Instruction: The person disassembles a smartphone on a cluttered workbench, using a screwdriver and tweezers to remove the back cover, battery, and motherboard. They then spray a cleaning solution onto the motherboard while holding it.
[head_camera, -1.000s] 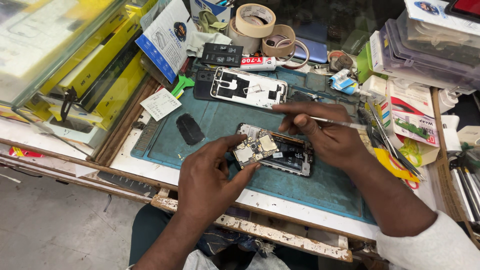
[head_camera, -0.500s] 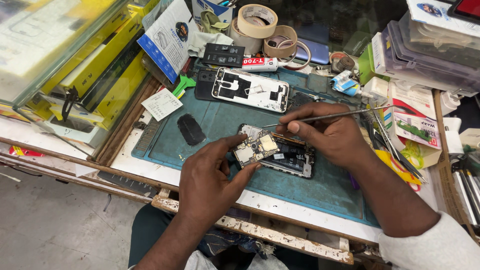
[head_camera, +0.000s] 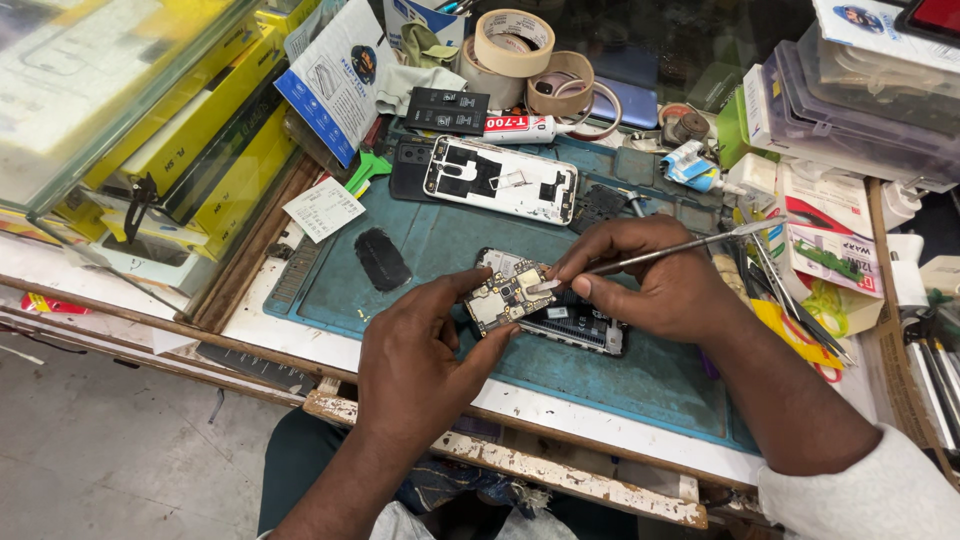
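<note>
An opened phone (head_camera: 575, 325) lies on a blue-green work mat (head_camera: 450, 240). My left hand (head_camera: 425, 365) pinches a small circuit board (head_camera: 505, 297) and lifts it just above the phone's upper end. My right hand (head_camera: 650, 285) grips metal tweezers (head_camera: 680, 247), and their tips touch the right edge of the board. The tweezers' handle points up and to the right.
A white phone back frame (head_camera: 500, 180) and a black oval piece (head_camera: 380, 260) lie farther back on the mat. Tape rolls (head_camera: 515, 40), a glue tube (head_camera: 520, 127) and a black battery (head_camera: 447, 110) sit behind. Plastic boxes (head_camera: 850, 110) stack at right, a glass case (head_camera: 110, 90) at left.
My right hand has lowered and turned the tweezers so the tips now meet the circuit board. My left hand has raised the board slightly off the phone.
</note>
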